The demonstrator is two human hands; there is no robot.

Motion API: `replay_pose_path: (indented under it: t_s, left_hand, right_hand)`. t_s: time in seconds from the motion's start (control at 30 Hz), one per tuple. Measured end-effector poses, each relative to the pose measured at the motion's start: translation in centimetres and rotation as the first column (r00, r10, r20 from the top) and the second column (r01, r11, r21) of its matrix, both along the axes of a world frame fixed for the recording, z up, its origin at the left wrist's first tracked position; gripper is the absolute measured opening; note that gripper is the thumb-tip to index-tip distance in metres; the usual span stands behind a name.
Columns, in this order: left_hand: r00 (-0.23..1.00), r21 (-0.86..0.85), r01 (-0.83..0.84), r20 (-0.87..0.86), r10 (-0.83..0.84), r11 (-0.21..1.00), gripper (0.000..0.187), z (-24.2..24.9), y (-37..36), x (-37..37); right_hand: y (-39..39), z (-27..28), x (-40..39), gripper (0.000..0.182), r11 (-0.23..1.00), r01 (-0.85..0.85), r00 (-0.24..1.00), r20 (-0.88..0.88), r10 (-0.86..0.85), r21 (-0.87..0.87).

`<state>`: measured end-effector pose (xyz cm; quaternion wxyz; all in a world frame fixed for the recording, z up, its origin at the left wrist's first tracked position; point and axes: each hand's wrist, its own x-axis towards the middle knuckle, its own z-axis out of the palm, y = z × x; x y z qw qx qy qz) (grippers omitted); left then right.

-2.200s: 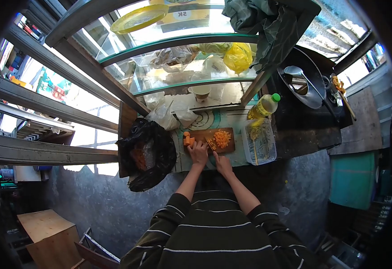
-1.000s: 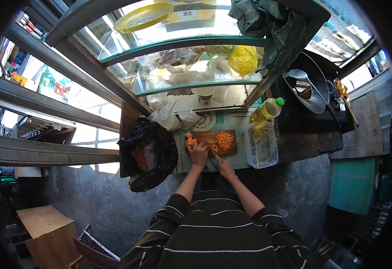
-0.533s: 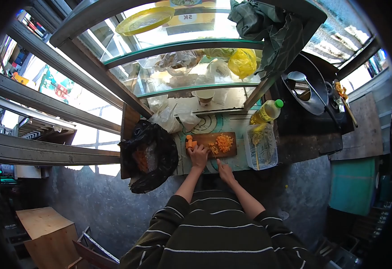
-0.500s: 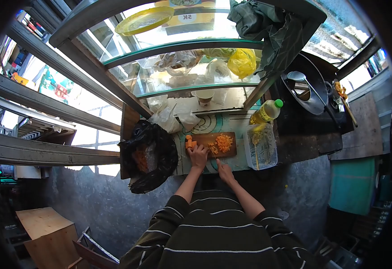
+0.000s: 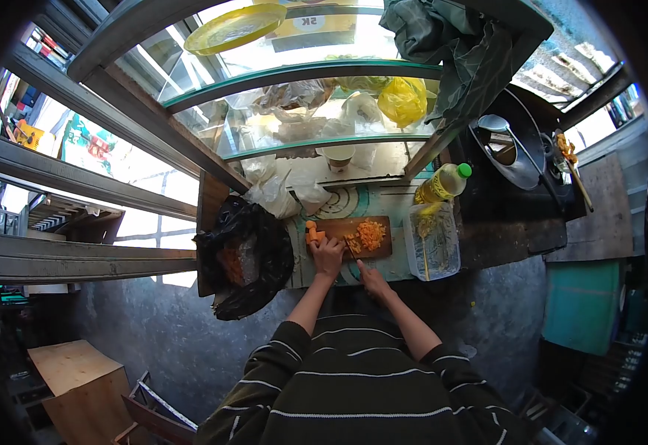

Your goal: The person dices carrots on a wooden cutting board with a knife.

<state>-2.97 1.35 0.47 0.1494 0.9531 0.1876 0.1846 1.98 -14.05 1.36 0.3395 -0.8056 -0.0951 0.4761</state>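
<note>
A wooden cutting board (image 5: 380,251) lies on the patterned counter. On its right part is a pile of chopped orange carrot (image 5: 371,234), and larger carrot pieces (image 5: 312,228) sit at its left end. My left hand (image 5: 328,256) presses down at the board's left half, fingers bent over a piece of carrot mostly hidden beneath them. My right hand (image 5: 373,281) is wrapped round the handle of a knife (image 5: 352,251), whose blade reaches over the board's front edge, between my left fingers and the chopped carrot.
A black plastic bag (image 5: 273,252) with orange scraps stands left of the board. To the right are a clear plastic tub (image 5: 445,250), an oil bottle (image 5: 442,185) and a wok (image 5: 513,159). A glass display case (image 5: 324,144) rises behind.
My right hand has shifted very slightly right and down with the knife, and the blade shows more clearly. My left hand stays in nearly the same place.
</note>
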Motion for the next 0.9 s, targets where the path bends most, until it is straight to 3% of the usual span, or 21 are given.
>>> replay_pose_path:
  t_s: [0.3,0.6,0.9]
  left_hand:
    - [1.000,0.013,-0.012,-0.010,0.012,1.000,0.010,0.3,-0.1,-0.1]
    - [0.998,0.012,-0.061,0.018,0.061,0.998,0.007,0.6,-0.7,-0.3]
    - [0.997,0.001,-0.074,0.038,0.074,0.997,0.004,0.3,-1.0,-0.4]
  right_hand:
    - [0.5,1.4,-0.5,0.078,0.997,0.004,0.969,0.248,0.015,-0.079]
    - [0.0,0.7,-0.7,0.075,0.993,0.119,0.993,0.000,-0.119,-0.017]
    - [-0.2,1.0,-0.9,0.074,0.993,0.115,0.993,-0.028,-0.115,-0.005]
